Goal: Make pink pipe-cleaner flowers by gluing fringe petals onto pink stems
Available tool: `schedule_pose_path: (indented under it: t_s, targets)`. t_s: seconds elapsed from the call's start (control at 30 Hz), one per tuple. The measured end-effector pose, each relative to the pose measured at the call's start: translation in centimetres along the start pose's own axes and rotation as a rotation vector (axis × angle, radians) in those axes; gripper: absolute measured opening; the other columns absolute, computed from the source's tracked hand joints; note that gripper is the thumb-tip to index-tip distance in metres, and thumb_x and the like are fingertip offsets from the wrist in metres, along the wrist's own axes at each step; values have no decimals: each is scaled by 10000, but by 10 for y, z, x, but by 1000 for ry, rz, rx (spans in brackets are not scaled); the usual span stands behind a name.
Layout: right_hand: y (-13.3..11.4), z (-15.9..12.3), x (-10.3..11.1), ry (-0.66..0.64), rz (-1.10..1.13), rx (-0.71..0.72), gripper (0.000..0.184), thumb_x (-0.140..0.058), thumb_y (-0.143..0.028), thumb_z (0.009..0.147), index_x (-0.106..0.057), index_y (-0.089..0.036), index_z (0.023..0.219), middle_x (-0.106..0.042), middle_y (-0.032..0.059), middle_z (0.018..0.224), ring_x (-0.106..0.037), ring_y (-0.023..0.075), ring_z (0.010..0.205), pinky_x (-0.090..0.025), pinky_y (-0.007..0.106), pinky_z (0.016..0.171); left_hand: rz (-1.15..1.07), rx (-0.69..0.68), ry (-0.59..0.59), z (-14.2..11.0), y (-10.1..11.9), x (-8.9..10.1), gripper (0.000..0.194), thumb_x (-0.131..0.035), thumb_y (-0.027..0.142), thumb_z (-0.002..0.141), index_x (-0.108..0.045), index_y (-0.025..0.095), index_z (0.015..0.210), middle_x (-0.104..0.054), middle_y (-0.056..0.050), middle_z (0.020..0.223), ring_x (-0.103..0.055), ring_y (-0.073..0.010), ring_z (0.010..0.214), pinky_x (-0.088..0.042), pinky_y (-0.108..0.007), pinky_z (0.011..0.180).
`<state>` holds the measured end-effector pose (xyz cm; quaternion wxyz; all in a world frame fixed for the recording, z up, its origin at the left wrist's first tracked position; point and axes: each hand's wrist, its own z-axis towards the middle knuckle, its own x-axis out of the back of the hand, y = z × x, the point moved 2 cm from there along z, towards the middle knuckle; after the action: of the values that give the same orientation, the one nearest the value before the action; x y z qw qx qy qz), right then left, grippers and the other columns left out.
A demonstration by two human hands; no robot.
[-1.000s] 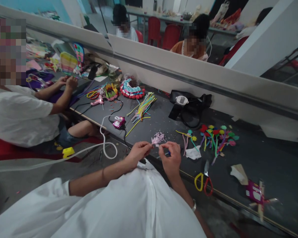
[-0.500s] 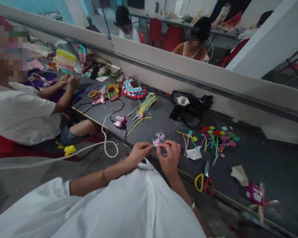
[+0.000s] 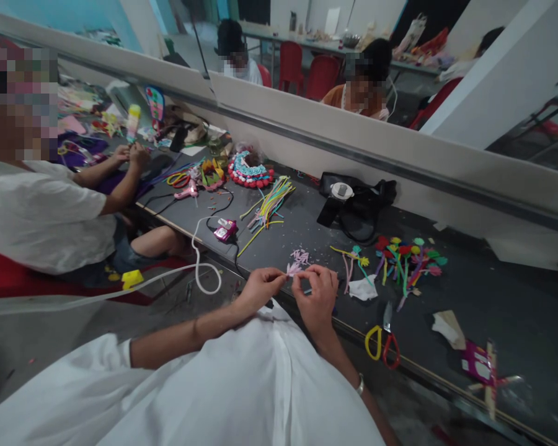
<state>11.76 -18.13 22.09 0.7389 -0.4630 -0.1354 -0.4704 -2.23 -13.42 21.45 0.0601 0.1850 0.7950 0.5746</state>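
My left hand [image 3: 264, 288] and my right hand [image 3: 317, 296] meet at the table's near edge, both closed in a fingertip pinch. Between them is a small bunch of pale pink pipe-cleaner pieces [image 3: 294, 267], fanned out like petals. Each hand grips one side of its base; the fingertips hide the exact hold. Just beyond lies a loose pile of short pink pipe-cleaner pieces [image 3: 300, 255]. To the right of my right hand are a crumpled white paper [image 3: 363, 288] and scissors [image 3: 384, 337] with yellow and red handles, which overhang the edge.
Long pipe cleaners [image 3: 273, 203] lie beyond my left hand, near a purple box [image 3: 225, 230] with a cable. Several colourful pipe-cleaner flowers [image 3: 407, 260] are heaped at right. A black bag [image 3: 372, 201] rests by the divider. A co-worker [image 3: 51, 210] sits at left.
My hands stay almost in place, pinching the pink bunch. At left, the co-worker's striped rainbow-coloured piece has turned from broad side to narrow.
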Motion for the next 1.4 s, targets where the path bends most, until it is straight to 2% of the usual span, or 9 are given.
schedule_pose_path:
  t_s: [0.17, 0.43, 0.67, 0.9, 1.03, 1.13, 1.27, 1.4]
  targets:
    - [1, -1, -1, 2, -7, -14, 57, -636, -171, 810, -640, -213, 772, -604, 35, 900, -510, 195, 902, -388, 357, 847, 35, -17, 2, -2, 1, 0, 310, -632, 415, 744, -666, 132, 624, -418, 40, 482, -323, -78, 493, -228, -208, 447]
    - [2, -1, 0, 1, -23, -21, 67, -631, -160, 802, -628, -212, 760, -607, 36, 897, -505, 197, 898, -383, 351, 838, 97, -107, 2, 0, -3, -1, 271, -614, 374, 759, -707, 131, 685, -525, 15, 576, -408, -98, 557, -295, -207, 496]
    - [6, -1, 0, 12, -27, -31, 70, -625, -166, 806, -621, -209, 752, -611, 41, 903, -508, 200, 902, -377, 355, 841, 173, -157, -33, 2, -5, -3, 264, -568, 328, 797, -712, 131, 696, -541, 7, 593, -434, -104, 581, -308, -203, 517]
    - [7, 0, 2, 20, -34, -44, 51, -626, -200, 834, -638, -209, 785, -615, 44, 891, -522, 195, 884, -392, 361, 844, 132, -165, -40, 3, -2, -3, 258, -584, 335, 801, -728, 127, 746, -585, -9, 637, -462, -113, 610, -338, -210, 548]
    - [3, 0, 12, 31, 33, -41, 60, -642, -264, 857, -645, -205, 857, -627, 48, 895, -554, 195, 909, -410, 380, 868, 24, -115, -56, 1, 4, -3, 304, -622, 408, 787, -728, 123, 783, -530, 2, 602, -398, -99, 570, -293, -211, 503]
    - [-4, -1, 27, 75, 107, -25, 46, -642, -237, 859, -628, -209, 893, -631, 42, 890, -569, 190, 903, -426, 393, 872, -96, -50, -108, -1, 8, -4, 366, -654, 478, 766, -714, 121, 817, -475, 23, 570, -342, -82, 529, -252, -213, 478]
    - [-12, -5, 52, 143, 242, -8, 126, -661, -148, 823, -569, -216, 875, -611, 29, 852, -577, 184, 851, -466, 392, 822, -199, -24, -171, -2, 13, -4, 387, -686, 506, 748, -663, 122, 721, -464, 33, 566, -340, -65, 509, -248, -215, 479]
    - [-13, -10, 63, 125, 399, -48, 174, -653, -103, 804, -519, -215, 795, -577, 10, 791, -568, 165, 781, -483, 357, 741, -242, -40, -201, -2, 20, -3, 405, -688, 512, 751, -622, 123, 658, -487, 22, 584, -380, -67, 529, -272, -213, 491]
